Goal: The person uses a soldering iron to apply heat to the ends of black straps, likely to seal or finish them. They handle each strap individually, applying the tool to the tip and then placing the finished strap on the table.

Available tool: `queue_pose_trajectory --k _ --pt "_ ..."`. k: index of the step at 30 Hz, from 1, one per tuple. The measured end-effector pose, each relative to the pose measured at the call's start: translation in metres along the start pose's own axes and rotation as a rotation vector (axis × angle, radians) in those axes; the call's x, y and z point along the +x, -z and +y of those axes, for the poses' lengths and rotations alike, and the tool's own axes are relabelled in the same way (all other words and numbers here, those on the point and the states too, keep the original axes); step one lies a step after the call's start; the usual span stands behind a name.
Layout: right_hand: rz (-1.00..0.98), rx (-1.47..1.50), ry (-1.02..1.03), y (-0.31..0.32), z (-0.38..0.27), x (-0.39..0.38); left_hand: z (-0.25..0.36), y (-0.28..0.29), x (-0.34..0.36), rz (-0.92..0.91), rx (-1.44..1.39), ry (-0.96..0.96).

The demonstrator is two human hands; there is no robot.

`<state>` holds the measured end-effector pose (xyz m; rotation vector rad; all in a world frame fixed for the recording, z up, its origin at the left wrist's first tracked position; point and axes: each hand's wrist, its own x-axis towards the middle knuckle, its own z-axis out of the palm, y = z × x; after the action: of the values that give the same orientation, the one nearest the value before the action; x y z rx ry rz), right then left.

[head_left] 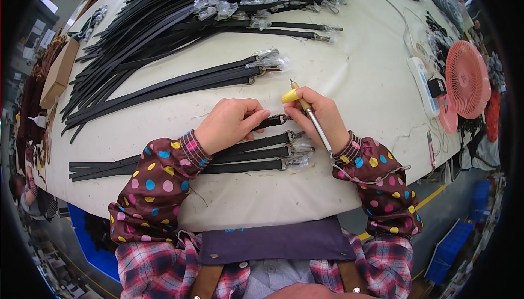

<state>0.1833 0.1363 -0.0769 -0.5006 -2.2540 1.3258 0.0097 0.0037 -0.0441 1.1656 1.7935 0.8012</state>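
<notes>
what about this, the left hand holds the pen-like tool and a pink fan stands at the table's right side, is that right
Not quite: the head view shows the pen-like tool in the right hand, not the left hand. The pink fan does stand at the right side of the table.

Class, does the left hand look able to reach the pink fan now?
Probably not easily: the left hand holds a black strap, and the right hand sits between it and the fan.
</notes>
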Motion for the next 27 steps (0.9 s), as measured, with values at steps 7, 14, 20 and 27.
queue_pose_trajectory --k 7,14,20,27 --pt "-0.229 -0.203 0.356 0.017 -0.008 -0.005 -0.016 0.025 0.003 0.456 0.564 -0.429" --pt "-0.266 0.048 -0.096 0.017 -0.023 -0.009 -0.036 0.037 0.017 0.560 0.716 -0.394" --pt "0.073 -0.099 0.162 0.014 -0.003 -0.006 -0.027 0.030 0.009 0.447 0.717 -0.400" --pt "0.087 -0.342 0.350 0.015 -0.006 0.005 -0.005 0.023 -0.009 -0.030 0.233 -0.072"
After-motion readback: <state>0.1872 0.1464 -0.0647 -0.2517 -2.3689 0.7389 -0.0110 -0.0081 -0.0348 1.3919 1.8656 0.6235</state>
